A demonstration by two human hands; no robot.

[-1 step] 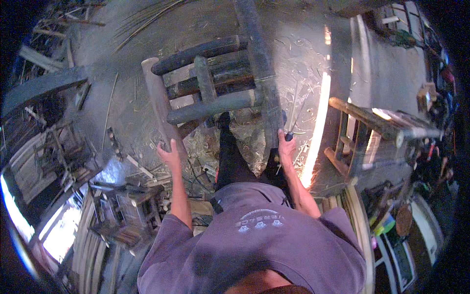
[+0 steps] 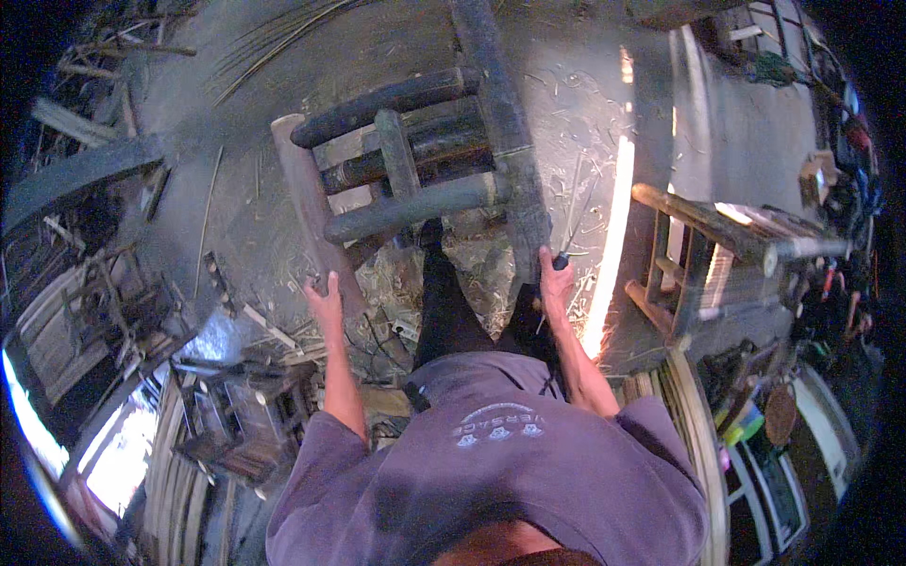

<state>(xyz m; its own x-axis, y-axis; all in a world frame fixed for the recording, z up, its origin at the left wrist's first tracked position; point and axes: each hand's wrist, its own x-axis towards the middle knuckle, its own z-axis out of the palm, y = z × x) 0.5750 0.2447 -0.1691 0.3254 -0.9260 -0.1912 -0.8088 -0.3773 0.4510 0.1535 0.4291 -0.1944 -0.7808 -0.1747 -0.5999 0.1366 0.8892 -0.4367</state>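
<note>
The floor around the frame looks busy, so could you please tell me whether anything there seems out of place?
Yes: pale shavings lie scattered over the floor between the person's legs and to the right of the frame, looking like unswept litter underfoot. The frame shows no obvious break.

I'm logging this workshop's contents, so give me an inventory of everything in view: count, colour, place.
Pole furniture frame: one, dark grey-brown, upper centre
Dark-handled tool: one, black handle, in the right hand
Second pole frame: one, tan and brown, right
Floor: one, grey-brown, throughout
Shavings: many, pale, centre
Light strip: one, white, right of centre
Thin stick: one, brownish, left
Curved beam: one, dark grey, far left
Long slats: several, tan, lower left
Outer clutter: too dim to count
T-shirt: one, purple-grey, lower centre
Trousers: one pair, black, centre
Hands: two, bare; left hand and right hand at either side of the pole furniture frame
</note>
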